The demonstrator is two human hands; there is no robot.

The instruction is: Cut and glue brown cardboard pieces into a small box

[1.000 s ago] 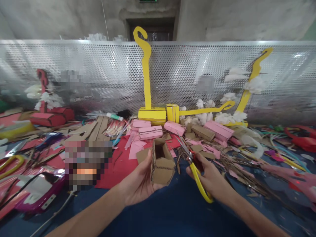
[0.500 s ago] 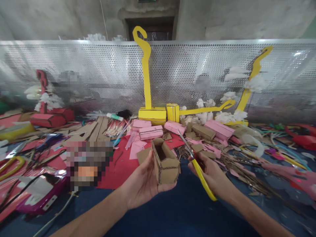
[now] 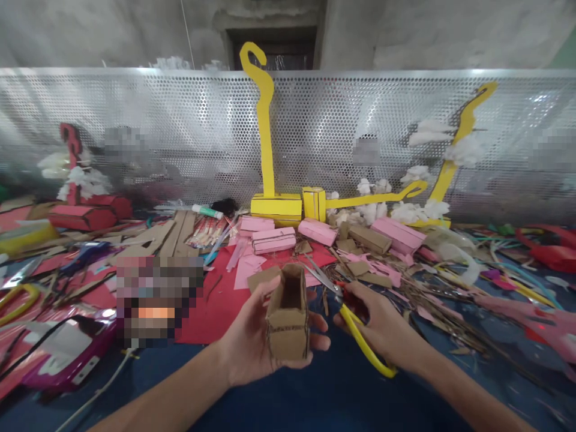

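In the middle of the head view, my left hand (image 3: 252, 342) cradles a small open-topped cardboard box (image 3: 288, 342), its thumb on the near left wall and its fingers under and behind it. The box is plain brown with a hollow inside. Just right of it, my right hand (image 3: 382, 321) grips a pair of scissors (image 3: 355, 327) with yellow handles. The metal blades point up and left, past the box's far right corner, apart from it. A red sheet (image 3: 207, 318) lies beyond my left hand.
Several pink boxes (image 3: 273, 240) lie behind, before a yellow hook-shaped stand (image 3: 266, 144). A perforated metal panel (image 3: 189, 132) closes off the back. Cardboard strips (image 3: 182, 234) lie left, twigs (image 3: 445, 312) right. A purple device (image 3: 74, 348) with a cord sits at front left.
My left hand has turned the cardboard box more upright and brought it slightly lower and left. The scissors have dipped and swung left, their blades now nearer the box.
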